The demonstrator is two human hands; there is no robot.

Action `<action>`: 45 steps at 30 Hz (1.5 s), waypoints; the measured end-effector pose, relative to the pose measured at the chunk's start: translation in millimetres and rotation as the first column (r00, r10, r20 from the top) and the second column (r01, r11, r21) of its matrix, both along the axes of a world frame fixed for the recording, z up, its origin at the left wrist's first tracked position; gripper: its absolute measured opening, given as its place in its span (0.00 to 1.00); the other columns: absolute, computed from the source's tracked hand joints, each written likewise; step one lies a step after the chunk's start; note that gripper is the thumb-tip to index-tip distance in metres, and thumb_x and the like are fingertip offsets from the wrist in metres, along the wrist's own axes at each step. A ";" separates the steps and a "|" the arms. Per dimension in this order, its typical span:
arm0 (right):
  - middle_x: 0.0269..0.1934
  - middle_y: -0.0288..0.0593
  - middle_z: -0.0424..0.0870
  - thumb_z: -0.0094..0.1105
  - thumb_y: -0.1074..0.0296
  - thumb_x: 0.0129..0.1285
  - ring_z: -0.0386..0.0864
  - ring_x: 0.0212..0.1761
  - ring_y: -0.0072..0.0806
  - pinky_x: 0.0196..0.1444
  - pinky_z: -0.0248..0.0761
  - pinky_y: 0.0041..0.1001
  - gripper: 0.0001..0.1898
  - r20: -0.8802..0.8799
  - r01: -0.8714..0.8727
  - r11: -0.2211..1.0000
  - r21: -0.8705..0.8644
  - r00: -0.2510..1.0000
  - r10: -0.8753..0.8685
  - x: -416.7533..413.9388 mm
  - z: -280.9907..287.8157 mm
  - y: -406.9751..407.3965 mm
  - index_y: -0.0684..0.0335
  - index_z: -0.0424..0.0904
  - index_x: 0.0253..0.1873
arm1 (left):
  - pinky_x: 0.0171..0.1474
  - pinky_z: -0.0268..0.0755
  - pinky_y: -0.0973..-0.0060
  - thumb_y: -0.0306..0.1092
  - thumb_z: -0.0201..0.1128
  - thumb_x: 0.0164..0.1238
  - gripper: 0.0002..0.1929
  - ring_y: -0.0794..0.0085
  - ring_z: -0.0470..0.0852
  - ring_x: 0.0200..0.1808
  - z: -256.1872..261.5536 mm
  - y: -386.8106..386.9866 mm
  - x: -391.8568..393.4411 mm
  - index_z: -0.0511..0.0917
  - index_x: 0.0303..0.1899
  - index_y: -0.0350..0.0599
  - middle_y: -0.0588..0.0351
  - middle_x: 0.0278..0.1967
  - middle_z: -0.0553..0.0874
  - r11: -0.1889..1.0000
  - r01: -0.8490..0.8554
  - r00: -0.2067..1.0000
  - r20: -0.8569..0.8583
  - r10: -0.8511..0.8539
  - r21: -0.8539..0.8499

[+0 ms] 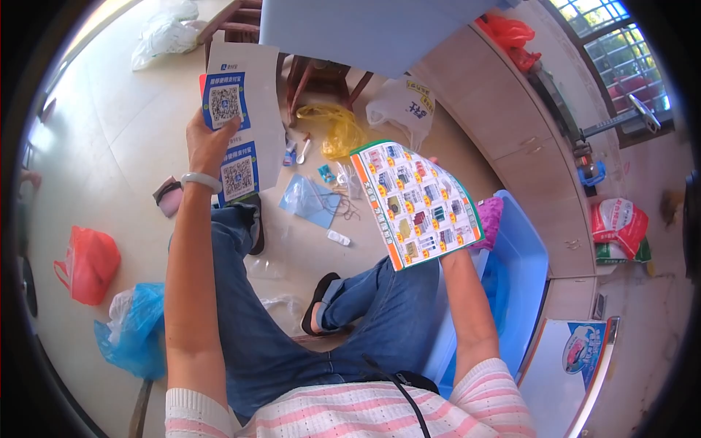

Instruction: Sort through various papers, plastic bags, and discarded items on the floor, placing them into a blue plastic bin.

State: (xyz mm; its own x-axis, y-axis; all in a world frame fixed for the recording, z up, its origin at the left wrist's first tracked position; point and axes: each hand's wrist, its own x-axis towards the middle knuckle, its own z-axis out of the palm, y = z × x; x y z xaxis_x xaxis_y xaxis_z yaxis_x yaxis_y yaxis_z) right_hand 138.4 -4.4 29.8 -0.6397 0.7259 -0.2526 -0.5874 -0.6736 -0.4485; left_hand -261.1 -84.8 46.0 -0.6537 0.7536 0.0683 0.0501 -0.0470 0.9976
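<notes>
In my left hand [211, 141], raised at the left, a long sheet of printed payment codes [265, 109] is held between thumb and fingers; a bit of something red shows behind its left edge. My right hand [434, 160] is mostly hidden behind a colourful product flyer [416, 202] that it holds up, with only a fingertip showing at the top edge. The flyer has a green and orange border and rows of small product pictures. The two papers are apart. Below them on the floor lie a blue sheet [306, 211] with clear plastic and cord, and a white spoon [303, 152].
A blue plastic tub [528, 241] with a purple cloth [489, 219] stands right of my leg. Red [94, 263] and blue [131, 328] plastic bags lie left; a yellow bag [342, 131] and a white bag [402, 107] lie ahead, below a light-blue tabletop [350, 27]. Cabinets [526, 142] line the right.
</notes>
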 end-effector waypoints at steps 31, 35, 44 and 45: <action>0.50 0.57 0.75 0.70 0.64 0.48 0.78 0.48 0.48 0.50 0.74 0.40 0.25 0.956 -0.077 0.997 0.002 -0.292 -0.024 -112.2 -392.9 -18.0 0.67 0.70 0.49 | 0.36 0.83 0.73 0.36 0.71 0.55 0.22 0.67 0.87 0.34 11.2 27.8 23.7 0.76 0.50 0.37 0.45 0.42 0.85 0.993 -0.049 0.984 -0.176 0.030 -0.104; 0.50 0.57 0.76 0.72 0.62 0.46 0.77 0.50 0.50 0.52 0.73 0.41 0.24 0.920 0.020 1.000 0.010 -0.391 -0.002 -118.6 -383.4 -7.6 0.66 0.71 0.44 | 0.36 0.83 0.74 0.34 0.71 0.54 0.22 0.67 0.87 0.34 14.3 37.3 32.5 0.77 0.50 0.38 0.46 0.42 0.85 0.995 -0.033 0.990 -0.141 0.018 -0.099; 0.25 0.43 0.80 0.72 0.69 0.44 0.76 0.25 0.34 0.32 0.71 0.34 0.12 0.984 -0.129 0.985 0.116 0.150 -0.096 -75.8 -383.7 -7.2 0.65 0.76 0.30 | 0.39 0.80 0.77 0.27 0.67 0.57 0.17 0.70 0.85 0.35 9.3 32.3 31.2 0.75 0.47 0.31 0.47 0.40 0.85 0.999 0.020 0.998 -0.068 -0.018 0.028; 0.25 0.43 0.80 0.72 0.69 0.44 0.76 0.25 0.34 0.32 0.71 0.34 0.12 0.984 -0.133 0.983 0.124 0.145 -0.104 -73.9 -369.2 -7.3 0.65 0.76 0.30 | 0.39 0.80 0.77 0.27 0.67 0.57 0.17 0.70 0.85 0.35 7.0 30.8 28.7 0.75 0.47 0.31 0.47 0.40 0.85 0.999 0.016 0.998 -0.063 -0.014 0.037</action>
State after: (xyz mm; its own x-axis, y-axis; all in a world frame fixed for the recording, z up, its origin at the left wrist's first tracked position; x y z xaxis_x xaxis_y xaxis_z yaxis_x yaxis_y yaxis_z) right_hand 64.5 -11.7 -339.4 0.0578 0.8181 -0.5722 0.4444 -0.5343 -0.7190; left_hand -232.5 -54.0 53.0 -0.6359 0.7595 0.1371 0.1115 -0.0854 0.9901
